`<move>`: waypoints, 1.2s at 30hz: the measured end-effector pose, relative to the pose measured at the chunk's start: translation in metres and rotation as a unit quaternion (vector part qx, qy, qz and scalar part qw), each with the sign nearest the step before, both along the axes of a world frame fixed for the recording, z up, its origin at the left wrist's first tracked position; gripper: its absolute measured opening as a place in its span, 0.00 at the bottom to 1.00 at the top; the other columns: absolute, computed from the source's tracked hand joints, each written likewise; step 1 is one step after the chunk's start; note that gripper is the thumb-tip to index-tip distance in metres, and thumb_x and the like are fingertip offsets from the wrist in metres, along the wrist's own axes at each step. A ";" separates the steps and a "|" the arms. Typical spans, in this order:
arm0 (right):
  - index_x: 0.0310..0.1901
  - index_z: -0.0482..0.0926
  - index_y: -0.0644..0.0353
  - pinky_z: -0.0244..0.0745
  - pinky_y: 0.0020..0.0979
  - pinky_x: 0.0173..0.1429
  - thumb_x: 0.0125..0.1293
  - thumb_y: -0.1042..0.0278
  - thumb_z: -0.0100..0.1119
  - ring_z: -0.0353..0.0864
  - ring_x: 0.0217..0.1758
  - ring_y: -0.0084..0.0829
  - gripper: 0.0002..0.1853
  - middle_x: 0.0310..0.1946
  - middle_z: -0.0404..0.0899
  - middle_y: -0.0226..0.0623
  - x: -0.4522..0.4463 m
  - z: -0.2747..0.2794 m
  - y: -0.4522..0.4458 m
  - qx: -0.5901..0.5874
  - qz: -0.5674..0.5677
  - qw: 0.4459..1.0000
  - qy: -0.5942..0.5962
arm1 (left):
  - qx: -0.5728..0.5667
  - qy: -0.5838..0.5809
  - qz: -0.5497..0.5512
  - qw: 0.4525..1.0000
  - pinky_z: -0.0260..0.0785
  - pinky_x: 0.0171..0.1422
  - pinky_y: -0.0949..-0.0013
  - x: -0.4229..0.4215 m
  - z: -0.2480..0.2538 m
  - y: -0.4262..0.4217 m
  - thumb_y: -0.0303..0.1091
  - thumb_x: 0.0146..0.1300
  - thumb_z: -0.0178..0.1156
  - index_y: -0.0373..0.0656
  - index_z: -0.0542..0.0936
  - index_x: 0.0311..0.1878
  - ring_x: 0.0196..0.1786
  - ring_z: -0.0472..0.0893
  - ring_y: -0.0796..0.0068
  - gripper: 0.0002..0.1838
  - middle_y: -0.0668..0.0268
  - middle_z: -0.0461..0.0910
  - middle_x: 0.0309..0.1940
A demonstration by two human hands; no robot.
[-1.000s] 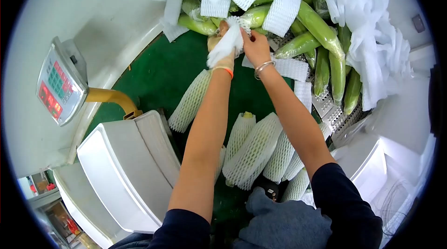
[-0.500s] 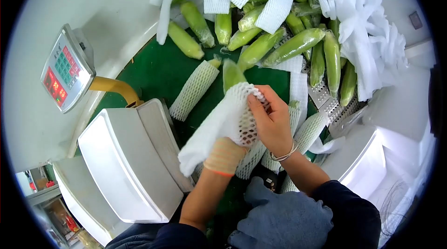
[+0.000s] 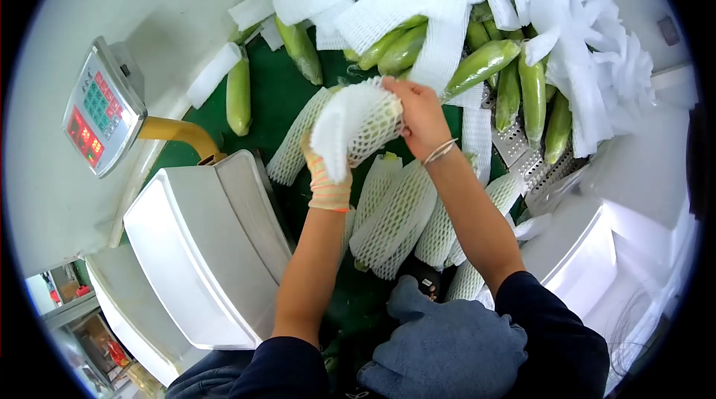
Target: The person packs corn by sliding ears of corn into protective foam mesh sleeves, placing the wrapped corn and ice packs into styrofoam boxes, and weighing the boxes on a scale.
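Observation:
My right hand (image 3: pixel 424 117) pinches the upper edge of a white foam net sleeve (image 3: pixel 377 124). My left hand (image 3: pixel 328 179), in a striped glove, grips the sleeve from the lower left, its fingers mostly hidden behind the foam. A loose flap of foam hangs at the front. The vegetable inside is largely covered. Behind it, a sleeved vegetable (image 3: pixel 302 138) lies on the green surface. Several more in net sleeves (image 3: pixel 395 212) lie below my hands. Unsleeved long green vegetables (image 3: pixel 481 69), like corn in husks and wrapped in clear film, are piled beyond.
White foam sleeves (image 3: pixel 589 63) are heaped at the back and right. A scale display (image 3: pixel 101 112) on a yellow post (image 3: pixel 179 133) stands at left. White bins (image 3: pixel 201 265) flank the near left; another white container (image 3: pixel 578 257) is at right. Perforated metal (image 3: pixel 514 147) shows beneath the pile.
Both hands have moved up and away from me with the foam sleeve. The green tip that stuck out is now covered. A bare vegetable and some foam at the back left have shifted.

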State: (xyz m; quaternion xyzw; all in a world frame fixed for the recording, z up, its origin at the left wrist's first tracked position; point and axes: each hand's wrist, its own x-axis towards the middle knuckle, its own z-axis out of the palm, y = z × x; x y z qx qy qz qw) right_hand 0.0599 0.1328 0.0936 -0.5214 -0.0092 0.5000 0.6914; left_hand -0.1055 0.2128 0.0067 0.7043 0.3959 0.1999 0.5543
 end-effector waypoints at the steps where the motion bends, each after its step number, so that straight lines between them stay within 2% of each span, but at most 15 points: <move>1: 0.37 0.79 0.65 0.64 0.18 0.25 0.63 0.62 0.59 0.73 0.23 0.14 0.12 0.25 0.79 0.26 -0.010 -0.005 -0.001 0.001 0.001 1.000 0.002 | -0.018 -0.013 0.020 1.000 0.48 0.74 0.60 -0.009 -0.006 -0.001 0.46 0.68 0.41 0.43 0.60 0.67 0.69 0.60 0.64 0.28 0.61 0.60 0.68; 10: 0.31 0.75 0.71 0.61 0.26 0.25 0.63 0.63 0.57 0.64 0.21 0.16 0.15 0.17 0.71 0.30 -0.067 0.009 0.046 0.059 0.018 0.952 -0.299 | 0.115 0.108 -0.027 0.987 0.45 0.75 0.59 -0.065 -0.031 0.022 0.48 0.69 0.40 0.43 0.57 0.70 0.71 0.58 0.65 0.30 0.63 0.57 0.70; 13: 0.29 0.75 0.71 0.59 0.25 0.24 0.63 0.62 0.57 0.62 0.21 0.15 0.16 0.17 0.70 0.28 -0.075 -0.018 0.067 0.072 -0.026 0.961 -0.266 | -0.075 -0.095 0.137 0.983 0.46 0.74 0.60 -0.058 -0.027 0.028 0.48 0.70 0.38 0.44 0.58 0.69 0.70 0.58 0.65 0.29 0.64 0.59 0.69; 15: 0.29 0.75 0.71 0.59 0.24 0.25 0.63 0.63 0.57 0.62 0.22 0.15 0.16 0.17 0.70 0.26 -0.076 -0.024 0.066 0.056 0.009 0.976 -0.209 | -0.302 -0.308 0.275 0.859 0.45 0.75 0.60 -0.052 -0.011 0.035 0.48 0.71 0.37 0.44 0.58 0.69 0.70 0.58 0.64 0.28 0.64 0.59 0.69; 16: 0.29 0.76 0.70 0.60 0.22 0.27 0.65 0.62 0.56 0.63 0.24 0.14 0.16 0.19 0.71 0.23 -0.082 -0.024 0.060 0.041 0.016 0.971 -0.237 | -0.069 -0.112 0.150 0.980 0.46 0.74 0.60 -0.065 -0.022 0.030 0.49 0.71 0.37 0.44 0.59 0.69 0.70 0.58 0.63 0.28 0.63 0.60 0.68; 17: 0.29 0.76 0.70 0.60 0.22 0.27 0.65 0.62 0.56 0.63 0.24 0.14 0.16 0.19 0.71 0.23 -0.090 -0.023 0.056 0.042 0.020 0.971 -0.235 | 0.204 0.085 0.085 0.972 0.47 0.74 0.59 -0.077 -0.031 0.026 0.50 0.71 0.37 0.44 0.60 0.68 0.70 0.59 0.62 0.28 0.62 0.60 0.68; 18: 0.30 0.76 0.69 0.60 0.21 0.27 0.66 0.62 0.56 0.64 0.24 0.13 0.16 0.20 0.72 0.23 -0.098 -0.016 0.052 0.053 0.003 0.983 -0.174 | -0.018 -0.165 0.145 0.975 0.50 0.73 0.59 -0.072 -0.009 0.019 0.50 0.71 0.38 0.44 0.60 0.68 0.69 0.60 0.61 0.28 0.61 0.61 0.67; 19: 0.31 0.77 0.68 0.60 0.20 0.28 0.67 0.61 0.55 0.64 0.25 0.12 0.15 0.22 0.73 0.22 -0.103 -0.006 0.047 0.061 -0.014 0.992 -0.113 | -0.238 -0.397 0.188 0.866 0.52 0.72 0.59 -0.069 0.013 0.014 0.50 0.71 0.38 0.44 0.60 0.68 0.68 0.62 0.61 0.28 0.60 0.61 0.67; 23: 0.39 0.76 0.63 0.62 0.17 0.31 0.69 0.61 0.53 0.66 0.27 0.11 0.12 0.27 0.74 0.21 -0.105 0.008 0.038 0.058 0.025 0.997 0.042 | -0.166 -0.352 0.220 0.895 0.54 0.70 0.62 -0.071 0.039 0.008 0.45 0.71 0.41 0.42 0.61 0.65 0.64 0.65 0.62 0.24 0.58 0.65 0.63; 25: 0.39 0.75 0.62 0.62 0.17 0.31 0.69 0.61 0.52 0.66 0.27 0.11 0.12 0.27 0.73 0.21 -0.110 -0.017 0.046 0.071 0.025 0.996 -0.041 | -0.343 -0.530 0.266 0.729 0.57 0.69 0.61 -0.080 0.035 0.019 0.41 0.72 0.42 0.40 0.62 0.64 0.62 0.67 0.62 0.22 0.58 0.66 0.61; 26: 0.39 0.75 0.62 0.62 0.17 0.31 0.70 0.60 0.51 0.65 0.27 0.11 0.12 0.27 0.72 0.20 -0.113 -0.027 0.047 0.076 0.023 0.990 -0.118 | -0.105 -0.269 0.215 0.933 0.58 0.68 0.61 -0.081 0.029 0.026 0.40 0.72 0.42 0.40 0.61 0.64 0.62 0.67 0.63 0.22 0.58 0.66 0.61; 30: 0.40 0.74 0.61 0.64 0.19 0.40 0.72 0.61 0.47 0.67 0.34 0.13 0.12 0.32 0.73 0.22 -0.104 0.010 0.035 0.064 0.049 0.997 -0.001 | -0.041 -0.350 0.265 0.897 0.61 0.59 0.69 -0.053 0.062 0.003 0.37 0.69 0.48 0.40 0.69 0.54 0.52 0.70 0.73 0.15 0.64 0.70 0.51; 32: 0.40 0.74 0.61 0.64 0.19 0.41 0.72 0.61 0.46 0.67 0.34 0.13 0.12 0.31 0.72 0.22 -0.104 0.050 0.033 0.054 -0.021 0.995 0.079 | -0.055 -0.356 0.223 0.906 0.58 0.68 0.62 -0.066 0.034 0.003 0.43 0.72 0.42 0.41 0.62 0.65 0.62 0.68 0.66 0.24 0.61 0.67 0.61; 35: 0.41 0.73 0.61 0.64 0.20 0.39 0.72 0.61 0.46 0.67 0.33 0.13 0.11 0.29 0.71 0.23 -0.102 0.051 0.035 0.036 -0.107 0.977 0.182 | -0.259 -0.266 0.395 0.840 0.64 0.34 0.80 -0.026 0.109 0.014 0.29 0.58 0.66 0.43 0.76 0.30 0.26 0.69 0.87 0.07 0.75 0.74 0.24; 36: 0.41 0.73 0.61 0.65 0.20 0.38 0.72 0.61 0.47 0.68 0.33 0.14 0.12 0.30 0.72 0.24 -0.102 0.027 0.034 0.024 -0.066 0.994 0.090 | -0.198 -0.267 0.396 0.856 0.63 0.34 0.81 -0.029 0.089 0.017 0.28 0.58 0.66 0.43 0.75 0.29 0.27 0.69 0.87 0.07 0.75 0.75 0.24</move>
